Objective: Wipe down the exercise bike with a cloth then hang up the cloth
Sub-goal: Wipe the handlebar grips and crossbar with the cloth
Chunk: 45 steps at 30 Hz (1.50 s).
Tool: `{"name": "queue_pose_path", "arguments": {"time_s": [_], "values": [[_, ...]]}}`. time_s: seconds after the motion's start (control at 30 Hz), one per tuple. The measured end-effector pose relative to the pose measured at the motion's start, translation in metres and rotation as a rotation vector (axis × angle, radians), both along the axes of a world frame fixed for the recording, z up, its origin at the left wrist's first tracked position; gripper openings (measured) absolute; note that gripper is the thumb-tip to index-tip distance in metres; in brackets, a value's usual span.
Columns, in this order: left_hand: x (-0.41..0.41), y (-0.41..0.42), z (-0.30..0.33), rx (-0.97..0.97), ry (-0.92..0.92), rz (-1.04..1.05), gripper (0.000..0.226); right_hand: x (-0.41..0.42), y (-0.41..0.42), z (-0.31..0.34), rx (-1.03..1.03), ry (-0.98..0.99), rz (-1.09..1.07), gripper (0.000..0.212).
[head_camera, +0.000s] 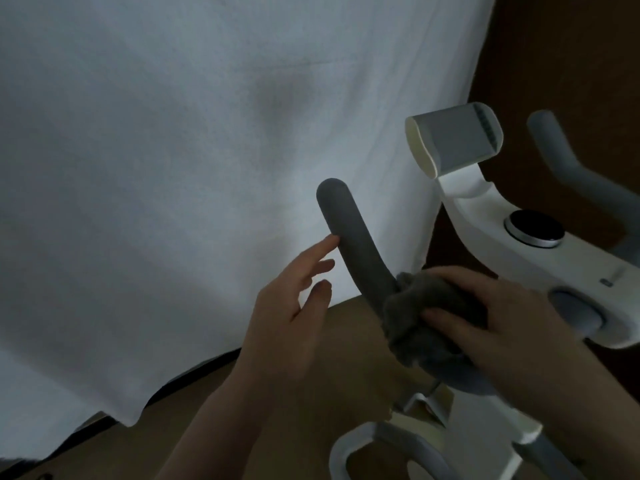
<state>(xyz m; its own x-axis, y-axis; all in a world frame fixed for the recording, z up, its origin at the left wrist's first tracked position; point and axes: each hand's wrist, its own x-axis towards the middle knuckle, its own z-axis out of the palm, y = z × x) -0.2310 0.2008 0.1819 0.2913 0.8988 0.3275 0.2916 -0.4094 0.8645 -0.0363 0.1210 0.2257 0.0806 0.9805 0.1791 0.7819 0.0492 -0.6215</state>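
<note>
The right hand [485,317] clamps the cloth [426,320] around the bike handlebar [349,237]; the left hand [294,299] hovers just beside, fingers spread. A loose grip could let the cloth slip off.

One exercise bike [485,216] is in view. It shows two grey padded handlebars: one [349,244] near the middle, another [568,168] at the right edge. There is one round dial [534,227], one tilted device holder [453,143], and one grey cloth [426,306]. Two hands appear: one left hand [291,306], one right hand [491,317]. One white sheet [173,168] hangs behind; a second pale frame loop [374,448], possibly part of the bike, sits at the bottom.
</note>
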Motion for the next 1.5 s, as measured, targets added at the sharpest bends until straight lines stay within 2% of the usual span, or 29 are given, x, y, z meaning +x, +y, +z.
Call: {"name": "queue_pose_path", "arguments": {"time_s": [0.1,0.17,0.23,0.4,0.5,0.67,0.83,1.0,1.2,1.37,1.5], "values": [[-0.001,-0.005,-0.006,-0.013,-0.005,-0.076,0.052,-0.021,-0.037,-0.021,0.225,-0.081,-0.165,0.023],[-0.001,-0.006,-0.008,-0.012,0.005,-0.118,0.055,-0.037,-0.041,-0.039,0.341,-0.149,-0.238,0.040],[0.000,-0.005,-0.010,-0.008,0.008,-0.131,0.057,-0.048,-0.033,-0.050,0.400,-0.165,-0.271,0.045],[-0.004,-0.007,-0.014,-0.003,0.012,-0.166,0.052,-0.050,-0.037,-0.060,0.529,-0.163,-0.336,0.039],[0.000,-0.009,-0.018,-0.011,0.000,-0.204,0.060,-0.067,-0.037,-0.069,0.610,-0.115,-0.443,0.035],[0.006,-0.015,-0.026,-0.016,-0.013,-0.276,0.065,-0.070,-0.031,-0.076,0.602,-0.235,-0.482,0.045],[0.009,-0.020,-0.023,0.020,0.095,-0.315,0.080,-0.090,-0.026,-0.085,0.680,-0.189,-0.676,0.045],[-0.006,-0.005,-0.024,0.042,0.142,-0.390,0.069,-0.092,-0.018,-0.090,0.655,-0.244,-0.693,0.040],[-0.023,0.036,-0.026,0.345,0.054,-0.369,0.043,-0.122,0.016,-0.089,0.665,-0.223,-0.907,0.041],[-0.026,0.081,-0.028,0.653,0.018,-0.477,0.034,-0.121,0.022,-0.093,0.730,-0.393,-1.058,0.041],[-0.013,0.108,-0.023,0.881,-0.033,-0.509,0.029,-0.146,0.053,-0.101,0.846,-0.341,-1.253,0.036]]}}
